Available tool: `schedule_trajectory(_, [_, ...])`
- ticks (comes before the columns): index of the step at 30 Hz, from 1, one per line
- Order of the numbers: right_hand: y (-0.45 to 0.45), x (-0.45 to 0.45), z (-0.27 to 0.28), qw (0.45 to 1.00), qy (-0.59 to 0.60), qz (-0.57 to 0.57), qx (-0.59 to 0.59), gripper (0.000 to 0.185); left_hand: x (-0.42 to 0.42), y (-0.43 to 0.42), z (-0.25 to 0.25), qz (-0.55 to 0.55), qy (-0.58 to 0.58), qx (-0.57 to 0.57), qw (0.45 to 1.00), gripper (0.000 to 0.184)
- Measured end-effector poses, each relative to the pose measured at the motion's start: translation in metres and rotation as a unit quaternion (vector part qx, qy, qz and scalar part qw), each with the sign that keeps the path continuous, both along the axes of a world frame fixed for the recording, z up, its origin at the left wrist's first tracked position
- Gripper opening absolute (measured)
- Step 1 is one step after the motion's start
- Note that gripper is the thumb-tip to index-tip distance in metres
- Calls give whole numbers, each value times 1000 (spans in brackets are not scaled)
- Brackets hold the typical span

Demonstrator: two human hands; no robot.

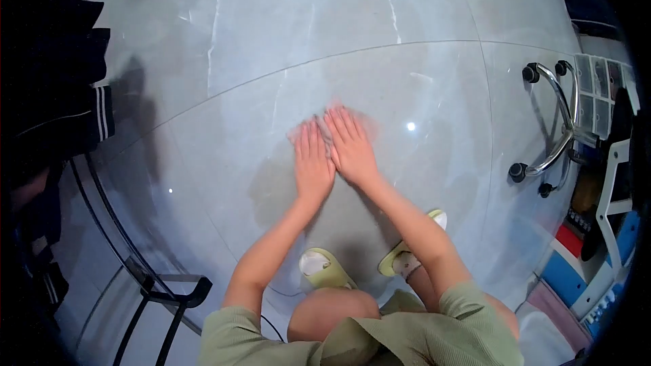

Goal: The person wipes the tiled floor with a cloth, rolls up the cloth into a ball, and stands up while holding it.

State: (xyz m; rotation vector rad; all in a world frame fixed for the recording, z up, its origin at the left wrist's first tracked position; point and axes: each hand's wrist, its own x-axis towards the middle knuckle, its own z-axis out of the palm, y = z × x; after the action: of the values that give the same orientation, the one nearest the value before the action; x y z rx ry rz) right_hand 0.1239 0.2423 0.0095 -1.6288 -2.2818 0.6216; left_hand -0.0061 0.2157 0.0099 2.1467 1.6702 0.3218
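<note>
My left hand (313, 164) and my right hand (351, 148) lie flat and side by side on the shiny grey tiled floor (271, 112), palms down, with fingers stretched out and pointing away from me. Their thumb sides touch. A small greyish patch (324, 130) shows between the fingers; whether it is a thin cloth or a shadow I cannot tell. Pinkish tones on the tile around the fingertips look like reflections or something thin. What lies beneath the palms is hidden.
Yellow-green slippers (331, 278) are on my feet, close behind my hands. To the right stands a chrome wheeled chair base (560, 137) beside clear drawers (597, 88). A black metal frame (166, 291) and dark hanging clothes (102, 112) are on the left.
</note>
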Motion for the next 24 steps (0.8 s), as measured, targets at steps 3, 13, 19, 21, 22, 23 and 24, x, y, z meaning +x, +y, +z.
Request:
schedule_trajectory(3, [52,1,-10,997,16,21,71,63,3,48,-5,10,23,38,999,59])
schedule_trajectory(13, [111,9,-26,991,-5,20,136,61,8,110,-17,14,93,102,990,58])
schedule_trajectory(19, [40,33,-13,989,18,127,73,61,23,14,-11,50,83,55,994,60])
schedule_trajectory(21, [9,51,-11,979,5,198,51,61,21,-19,-4,-12,111,-1,994,61])
schedule_trajectory(22, [-3,61,-7,976,-3,211,44,62,23,-29,5,-52,154,-42,986,63])
schedule_trajectory(23, [-12,72,-3,973,-12,226,36,63,27,-38,12,-91,195,-84,973,64])
schedule_trajectory(24, [-18,80,2,970,-22,241,31,63,31,-44,13,-109,206,-72,970,63])
